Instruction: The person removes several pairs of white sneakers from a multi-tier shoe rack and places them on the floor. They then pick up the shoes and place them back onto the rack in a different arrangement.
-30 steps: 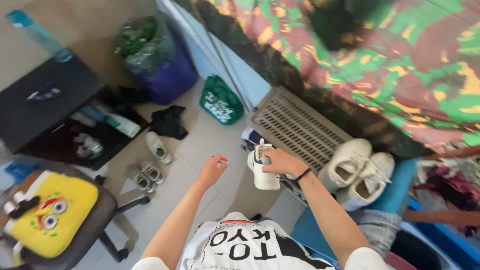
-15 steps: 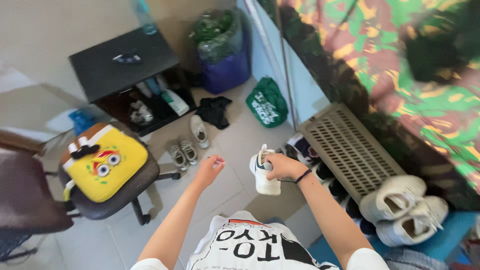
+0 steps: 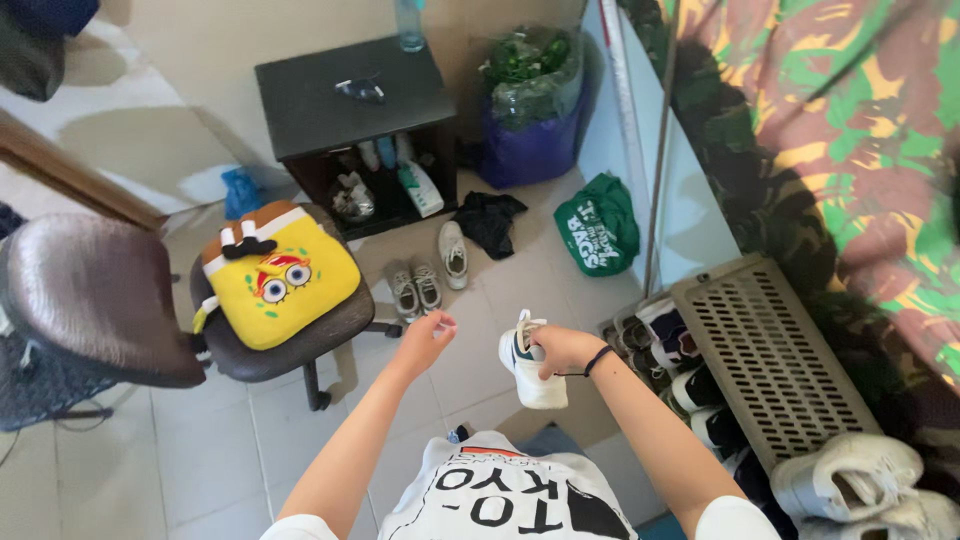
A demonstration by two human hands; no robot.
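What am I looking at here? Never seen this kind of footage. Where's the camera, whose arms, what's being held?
There is no machine: a person wears one camera on the head, looking down, so both bare arms reach up from the bottom edge. The right hand grips a white sneaker by its heel end, held in the air. The left hand is pinched shut beside it; what it pinches is too small to tell. On the tiled floor lie a grey pair of shoes, a single white shoe and a green bag. A swivel chair carries a yellow cartoon backpack. A shoe rack stands on the right.
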